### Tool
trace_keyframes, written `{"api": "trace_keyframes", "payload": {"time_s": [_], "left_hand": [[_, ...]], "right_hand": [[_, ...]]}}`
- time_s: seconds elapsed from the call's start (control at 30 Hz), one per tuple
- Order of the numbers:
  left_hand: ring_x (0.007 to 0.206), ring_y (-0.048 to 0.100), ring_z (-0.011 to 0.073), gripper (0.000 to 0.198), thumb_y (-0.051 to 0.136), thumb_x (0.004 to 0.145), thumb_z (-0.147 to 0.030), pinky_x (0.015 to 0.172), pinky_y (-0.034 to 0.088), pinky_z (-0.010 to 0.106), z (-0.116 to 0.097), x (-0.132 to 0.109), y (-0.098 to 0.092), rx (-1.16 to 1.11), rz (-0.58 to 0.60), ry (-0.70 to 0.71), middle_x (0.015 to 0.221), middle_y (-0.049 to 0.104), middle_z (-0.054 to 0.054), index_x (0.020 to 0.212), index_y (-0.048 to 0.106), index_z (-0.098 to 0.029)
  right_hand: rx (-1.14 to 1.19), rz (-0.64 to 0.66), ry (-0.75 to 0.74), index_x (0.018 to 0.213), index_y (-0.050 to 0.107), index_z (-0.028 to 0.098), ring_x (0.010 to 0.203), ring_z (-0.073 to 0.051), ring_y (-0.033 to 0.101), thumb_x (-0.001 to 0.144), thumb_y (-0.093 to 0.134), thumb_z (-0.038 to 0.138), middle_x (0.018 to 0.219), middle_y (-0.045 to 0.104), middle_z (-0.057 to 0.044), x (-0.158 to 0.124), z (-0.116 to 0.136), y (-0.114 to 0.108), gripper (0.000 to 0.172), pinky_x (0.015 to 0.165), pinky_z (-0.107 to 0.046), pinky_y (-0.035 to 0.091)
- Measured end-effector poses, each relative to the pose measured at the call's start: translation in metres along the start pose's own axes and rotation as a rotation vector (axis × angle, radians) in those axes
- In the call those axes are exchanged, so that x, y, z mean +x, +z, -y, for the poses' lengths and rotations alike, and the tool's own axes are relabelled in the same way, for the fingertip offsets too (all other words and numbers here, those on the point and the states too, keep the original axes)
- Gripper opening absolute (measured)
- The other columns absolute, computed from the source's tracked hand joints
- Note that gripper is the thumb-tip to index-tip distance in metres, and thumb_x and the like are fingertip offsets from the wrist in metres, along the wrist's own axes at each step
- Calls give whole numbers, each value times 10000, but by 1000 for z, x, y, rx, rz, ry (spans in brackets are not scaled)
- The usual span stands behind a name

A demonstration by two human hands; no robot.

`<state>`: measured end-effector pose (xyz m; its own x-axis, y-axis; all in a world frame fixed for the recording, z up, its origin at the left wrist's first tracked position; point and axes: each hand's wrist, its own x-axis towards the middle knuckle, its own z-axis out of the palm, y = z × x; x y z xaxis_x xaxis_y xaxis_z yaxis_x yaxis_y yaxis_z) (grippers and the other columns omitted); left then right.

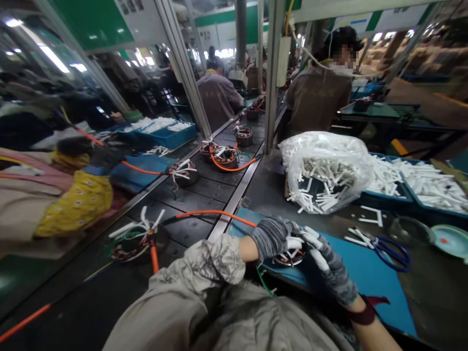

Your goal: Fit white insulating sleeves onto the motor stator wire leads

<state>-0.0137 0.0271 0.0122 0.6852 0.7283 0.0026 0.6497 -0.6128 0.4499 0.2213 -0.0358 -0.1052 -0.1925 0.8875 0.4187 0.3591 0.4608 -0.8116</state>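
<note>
Both my hands wear grey knitted gloves and work over a round wound coil part (291,257) lying on a blue mat (369,273). My left hand (272,237) is closed over the part's left side, fingers curled on it. My right hand (331,270) grips the part's right side, with white sleeve tubes between the fingers. An orange cable (212,213) runs from the part back to the conveyor.
A conveyor belt (197,190) at left carries several wound coils with white tubes and orange leads. A plastic bag of white tubes (325,170) and blue bins of tubes (424,187) stand behind the mat. Blue-handled scissors (391,251) lie at right. Other workers stand ahead and at left.
</note>
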Motion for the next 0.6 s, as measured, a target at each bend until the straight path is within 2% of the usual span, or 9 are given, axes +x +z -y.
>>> {"api": "trace_keyframes", "payload": {"time_s": [0.1, 0.2, 0.27, 0.33, 0.4, 0.5, 0.6], "left_hand": [[910, 763, 272, 416, 587, 1061, -527, 854, 560, 378, 0, -1, 5, 230, 29, -16, 982, 820, 109, 1071, 826, -187], [852, 741, 243, 514, 470, 1107, -556, 823, 528, 351, 8, -5, 6, 259, 67, 18, 932, 811, 94, 1065, 840, -202], [861, 731, 216, 514, 442, 1123, -549, 845, 516, 325, 15, -6, 8, 200, 81, 41, 937, 810, 69, 1113, 838, -221], [908, 730, 222, 503, 431, 1131, -530, 877, 513, 329, 18, -7, 10, 168, 75, 56, 999, 812, 76, 1195, 822, -220], [963, 730, 249, 489, 451, 1125, -512, 900, 512, 352, 17, -8, 11, 179, 80, 60, 1065, 806, 103, 1291, 787, -198], [1015, 722, 281, 492, 491, 1107, -505, 923, 504, 386, 11, -12, 11, 260, 115, 25, 1096, 791, 131, 1340, 751, -158], [1070, 696, 324, 510, 425, 1121, -499, 963, 479, 457, 8, -17, 7, 386, 115, -6, 1102, 776, 150, 1319, 751, -159]], "right_hand": [[42, 135, 23, 1519, 659, 315, 1558, -259, 482, 1099, 525, 390, 1636, 564, -46, 5, 4, -12, 447, 1317, -475, 385], [103, 333, 75, 1580, 595, 302, 1611, -265, 393, 1095, 526, 466, 1730, 424, -33, 14, 15, -23, 517, 1329, -469, 350], [81, 353, 85, 1495, 682, 293, 1583, -288, 447, 1067, 554, 545, 1708, 468, -28, 23, 20, -26, 512, 1324, -479, 355], [57, 312, 56, 1382, 765, 303, 1477, -309, 580, 1032, 574, 625, 1550, 656, -38, 35, 24, -26, 513, 1295, -497, 396], [61, 329, 63, 1345, 785, 305, 1357, -315, 671, 1021, 557, 678, 1401, 757, -38, 48, 28, -26, 544, 1241, -510, 458], [101, 410, 96, 1302, 808, 298, 1177, -311, 748, 1005, 576, 697, 1263, 812, -46, 70, 38, -27, 549, 1099, -485, 569], [131, 523, 60, 1242, 835, 283, 1020, -291, 773, 994, 634, 650, 1166, 835, -65, 87, 49, -29, 486, 936, -410, 619]]}}
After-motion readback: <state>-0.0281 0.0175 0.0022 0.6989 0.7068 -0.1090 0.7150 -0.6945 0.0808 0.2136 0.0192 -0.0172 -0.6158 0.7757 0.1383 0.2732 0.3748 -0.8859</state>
